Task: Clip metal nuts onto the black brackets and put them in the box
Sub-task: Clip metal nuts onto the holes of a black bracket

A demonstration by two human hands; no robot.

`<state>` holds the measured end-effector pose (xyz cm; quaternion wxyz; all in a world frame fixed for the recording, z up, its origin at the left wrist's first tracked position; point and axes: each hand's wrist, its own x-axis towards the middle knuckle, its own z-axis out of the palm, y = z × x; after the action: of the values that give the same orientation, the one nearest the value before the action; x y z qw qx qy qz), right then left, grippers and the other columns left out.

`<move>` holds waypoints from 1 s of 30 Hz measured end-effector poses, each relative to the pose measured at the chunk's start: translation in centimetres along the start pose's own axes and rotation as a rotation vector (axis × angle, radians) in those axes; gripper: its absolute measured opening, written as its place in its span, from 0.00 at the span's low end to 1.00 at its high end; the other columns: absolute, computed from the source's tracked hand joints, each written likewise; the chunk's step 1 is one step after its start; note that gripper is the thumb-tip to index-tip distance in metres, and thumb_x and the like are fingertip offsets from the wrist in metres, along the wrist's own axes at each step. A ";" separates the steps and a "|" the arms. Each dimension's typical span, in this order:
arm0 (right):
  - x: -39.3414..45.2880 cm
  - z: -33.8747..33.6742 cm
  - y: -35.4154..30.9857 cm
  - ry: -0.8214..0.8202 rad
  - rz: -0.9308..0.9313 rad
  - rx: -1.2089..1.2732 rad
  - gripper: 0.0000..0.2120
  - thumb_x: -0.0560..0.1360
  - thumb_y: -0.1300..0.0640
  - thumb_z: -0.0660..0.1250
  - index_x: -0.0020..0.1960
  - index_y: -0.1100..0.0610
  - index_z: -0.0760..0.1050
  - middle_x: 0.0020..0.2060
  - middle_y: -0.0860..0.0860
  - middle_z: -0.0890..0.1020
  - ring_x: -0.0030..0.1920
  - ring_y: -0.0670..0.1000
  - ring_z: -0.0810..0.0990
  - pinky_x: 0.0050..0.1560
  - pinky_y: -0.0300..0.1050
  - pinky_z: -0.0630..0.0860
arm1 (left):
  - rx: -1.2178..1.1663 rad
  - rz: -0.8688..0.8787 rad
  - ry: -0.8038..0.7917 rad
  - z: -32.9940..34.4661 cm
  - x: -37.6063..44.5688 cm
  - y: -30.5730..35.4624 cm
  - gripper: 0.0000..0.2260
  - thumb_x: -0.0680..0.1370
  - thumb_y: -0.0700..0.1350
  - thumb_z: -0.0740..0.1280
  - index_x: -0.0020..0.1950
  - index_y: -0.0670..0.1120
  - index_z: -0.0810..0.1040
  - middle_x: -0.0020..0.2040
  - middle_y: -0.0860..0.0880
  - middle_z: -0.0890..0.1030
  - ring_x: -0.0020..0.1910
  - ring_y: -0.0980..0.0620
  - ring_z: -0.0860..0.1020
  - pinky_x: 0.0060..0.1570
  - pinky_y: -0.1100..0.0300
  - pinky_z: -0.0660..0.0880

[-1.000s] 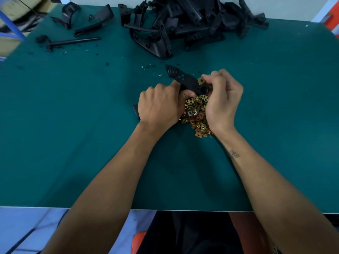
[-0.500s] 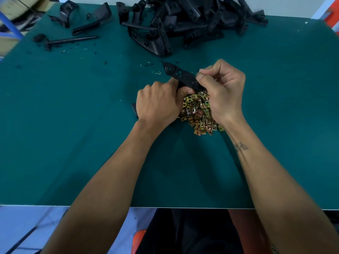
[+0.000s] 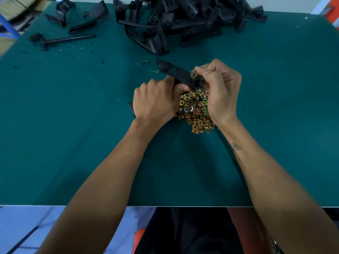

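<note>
My left hand (image 3: 156,103) grips a long black bracket (image 3: 174,73) near its middle, and the bracket's far end points up and left over the green table. My right hand (image 3: 220,90) pinches a brass-coloured metal nut (image 3: 194,75) at the bracket's edge, beside a round hole. Under both hands lies a heap of metal nuts (image 3: 194,110). The bracket's near end sticks out behind my left wrist.
A big pile of black brackets (image 3: 183,21) fills the table's far middle. Loose black parts (image 3: 80,17) and a thin black rod (image 3: 69,39) lie at the far left among small debris. A cardboard box corner (image 3: 16,4) shows top left. The table's front edge (image 3: 110,205) is near me.
My right hand has shifted slightly along the bracket, and the nut now shows between its fingertips at the bracket's edge. My left hand keeps the same grip.
</note>
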<state>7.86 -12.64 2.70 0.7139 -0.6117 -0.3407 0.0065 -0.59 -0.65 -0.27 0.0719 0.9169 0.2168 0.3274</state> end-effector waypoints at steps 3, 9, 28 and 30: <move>-0.1 0.1 0.0 0.012 0.001 -0.028 0.16 0.77 0.71 0.62 0.31 0.63 0.66 0.28 0.67 0.67 0.31 0.67 0.65 0.35 0.54 0.62 | 0.001 -0.006 -0.006 0.1 0.0 0.0 0.30 0.80 0.69 0.55 0.38 0.44 0.75 0.31 0.39 0.77 0.30 0.33 0.76 0.31 0.52 0.62; -0.1 0.4 -0.3 0.010 -0.042 -0.045 0.18 0.76 0.72 0.62 0.36 0.52 0.71 0.30 0.62 0.71 0.34 0.57 0.68 0.39 0.53 0.67 | -0.028 -0.011 -0.011 0.1 0.1 0.1 0.26 0.80 0.69 0.54 0.37 0.49 0.64 0.32 0.38 0.77 0.32 0.32 0.76 0.32 0.51 0.63; -1.0 1.6 -0.5 0.056 0.095 0.011 0.12 0.78 0.68 0.61 0.35 0.66 0.70 0.34 0.71 0.74 0.37 0.52 0.70 0.37 0.44 0.67 | -0.007 -0.033 -0.014 0.0 0.2 0.1 0.30 0.79 0.71 0.53 0.45 0.46 0.78 0.37 0.37 0.80 0.36 0.31 0.78 0.33 0.51 0.62; -0.7 1.6 -0.7 0.043 0.089 0.000 0.12 0.77 0.68 0.60 0.35 0.66 0.69 0.34 0.72 0.74 0.35 0.52 0.69 0.35 0.44 0.65 | -0.012 -0.032 -0.024 0.0 0.2 0.1 0.30 0.79 0.71 0.53 0.45 0.46 0.78 0.37 0.38 0.80 0.36 0.31 0.78 0.34 0.51 0.62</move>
<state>6.26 -11.70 2.98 0.7200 -0.6265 -0.2975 0.0251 -0.45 -0.61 -0.09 0.0851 0.9166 0.2289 0.3166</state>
